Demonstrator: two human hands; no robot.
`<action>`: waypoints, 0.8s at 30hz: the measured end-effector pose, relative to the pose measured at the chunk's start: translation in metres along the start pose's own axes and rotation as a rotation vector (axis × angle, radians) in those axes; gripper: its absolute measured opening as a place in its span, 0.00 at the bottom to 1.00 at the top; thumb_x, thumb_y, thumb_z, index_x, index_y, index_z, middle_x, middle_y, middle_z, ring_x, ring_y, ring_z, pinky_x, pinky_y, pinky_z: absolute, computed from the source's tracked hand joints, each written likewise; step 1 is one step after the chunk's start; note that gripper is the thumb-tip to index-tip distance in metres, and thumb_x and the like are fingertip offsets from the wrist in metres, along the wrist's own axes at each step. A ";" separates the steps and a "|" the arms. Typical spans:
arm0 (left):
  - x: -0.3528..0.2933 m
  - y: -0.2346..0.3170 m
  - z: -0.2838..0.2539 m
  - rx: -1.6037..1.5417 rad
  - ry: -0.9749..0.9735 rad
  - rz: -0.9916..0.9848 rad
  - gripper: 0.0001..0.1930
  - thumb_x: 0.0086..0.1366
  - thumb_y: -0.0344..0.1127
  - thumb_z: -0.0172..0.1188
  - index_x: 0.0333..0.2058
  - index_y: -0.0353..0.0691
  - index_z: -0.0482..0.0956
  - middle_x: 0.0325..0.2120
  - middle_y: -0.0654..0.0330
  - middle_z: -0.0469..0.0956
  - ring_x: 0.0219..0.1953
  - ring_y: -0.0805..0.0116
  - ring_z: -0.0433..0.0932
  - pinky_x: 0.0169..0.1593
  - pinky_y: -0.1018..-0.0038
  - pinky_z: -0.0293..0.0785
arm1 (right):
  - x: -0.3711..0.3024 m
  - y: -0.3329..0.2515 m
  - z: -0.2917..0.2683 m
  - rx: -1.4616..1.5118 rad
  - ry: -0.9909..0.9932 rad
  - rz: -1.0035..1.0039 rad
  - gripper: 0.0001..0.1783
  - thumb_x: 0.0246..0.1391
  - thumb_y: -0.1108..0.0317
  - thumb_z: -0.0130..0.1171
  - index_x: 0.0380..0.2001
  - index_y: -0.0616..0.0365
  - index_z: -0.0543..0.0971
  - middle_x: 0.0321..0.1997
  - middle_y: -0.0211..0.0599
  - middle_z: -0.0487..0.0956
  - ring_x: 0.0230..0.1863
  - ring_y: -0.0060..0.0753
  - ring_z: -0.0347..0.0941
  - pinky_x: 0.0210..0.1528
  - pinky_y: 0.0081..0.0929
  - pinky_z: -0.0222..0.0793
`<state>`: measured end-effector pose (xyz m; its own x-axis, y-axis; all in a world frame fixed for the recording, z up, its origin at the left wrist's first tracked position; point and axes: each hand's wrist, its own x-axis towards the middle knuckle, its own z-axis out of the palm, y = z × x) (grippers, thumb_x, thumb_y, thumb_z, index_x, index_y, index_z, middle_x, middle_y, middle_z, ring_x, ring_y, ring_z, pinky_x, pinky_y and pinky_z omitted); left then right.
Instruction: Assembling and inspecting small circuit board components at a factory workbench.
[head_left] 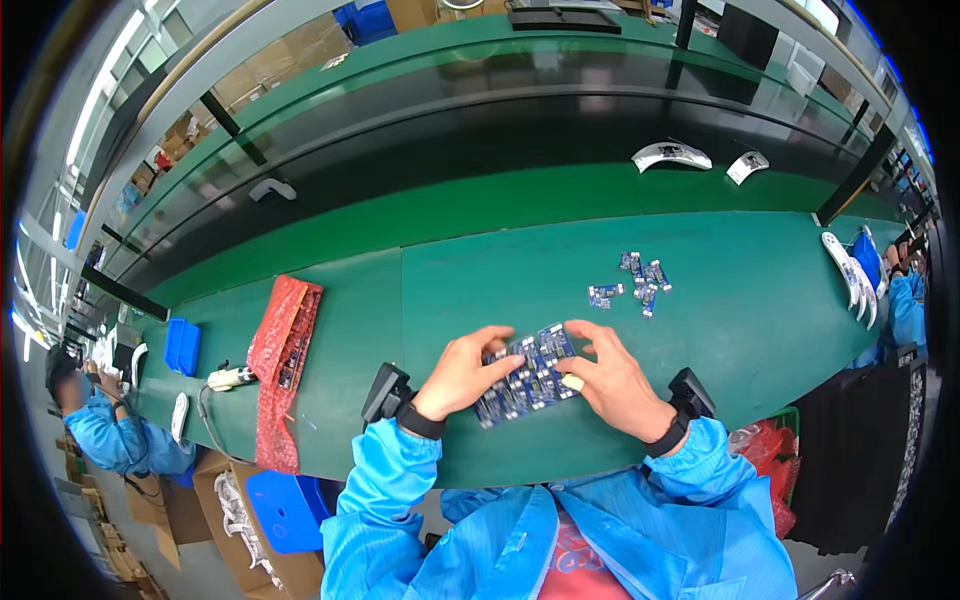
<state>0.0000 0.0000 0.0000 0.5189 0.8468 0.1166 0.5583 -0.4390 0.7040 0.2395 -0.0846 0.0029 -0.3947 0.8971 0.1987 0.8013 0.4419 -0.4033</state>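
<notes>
A blue circuit board panel (515,400), made up of several small joined boards, is held a little above the green bench between my two hands. My left hand (468,368) grips its left side, thumb across the top face. At the right edge my right hand (615,380) pinches the panel between thumb and fingers; the thumb wears a pale yellow cover. Beyond my right hand lies a loose group of small blue circuit boards (648,285), with one board (604,294) a bit to their left. The fingers under the panel are hidden.
To the left lie a red bubble-wrap bag (272,400) with boards inside, a corded tool (230,378) and a blue bin (182,346). White curved parts (672,155) rest on the far dark belt (480,135); more white shells (848,272) stand at the right. A co-worker (125,430) sits far left.
</notes>
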 end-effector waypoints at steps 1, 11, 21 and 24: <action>0.006 0.003 0.002 -0.268 -0.193 -0.144 0.14 0.63 0.36 0.60 0.45 0.34 0.76 0.35 0.61 0.77 0.37 0.72 0.74 0.43 0.76 0.71 | -0.002 0.005 -0.004 0.126 0.039 -0.020 0.28 0.53 0.69 0.62 0.55 0.53 0.63 0.56 0.39 0.69 0.54 0.45 0.68 0.52 0.39 0.70; -0.003 0.022 0.022 -0.850 -0.429 -0.412 0.10 0.67 0.34 0.55 0.39 0.32 0.77 0.29 0.65 0.80 0.31 0.82 0.76 0.34 0.83 0.72 | -0.004 -0.017 0.007 0.605 0.223 0.439 0.28 0.46 0.79 0.59 0.52 0.61 0.65 0.39 0.44 0.78 0.42 0.35 0.77 0.45 0.29 0.72; -0.005 0.021 0.033 -0.461 -0.215 -0.324 0.14 0.64 0.32 0.58 0.46 0.31 0.74 0.35 0.56 0.80 0.35 0.73 0.77 0.40 0.77 0.73 | -0.013 0.001 0.006 0.672 0.288 0.398 0.23 0.49 0.74 0.62 0.50 0.61 0.69 0.42 0.48 0.78 0.43 0.45 0.77 0.44 0.35 0.73; -0.002 0.025 0.030 -0.196 0.005 -0.073 0.15 0.63 0.33 0.59 0.46 0.32 0.75 0.35 0.56 0.80 0.36 0.73 0.77 0.42 0.78 0.72 | -0.018 0.003 0.006 0.886 0.186 0.401 0.25 0.49 0.73 0.62 0.52 0.60 0.69 0.43 0.46 0.78 0.46 0.43 0.76 0.48 0.34 0.71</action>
<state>0.0322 -0.0218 -0.0042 0.4786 0.8758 0.0635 0.4573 -0.3104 0.8334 0.2457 -0.0992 -0.0074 -0.0300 0.9995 0.0072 0.2042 0.0132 -0.9788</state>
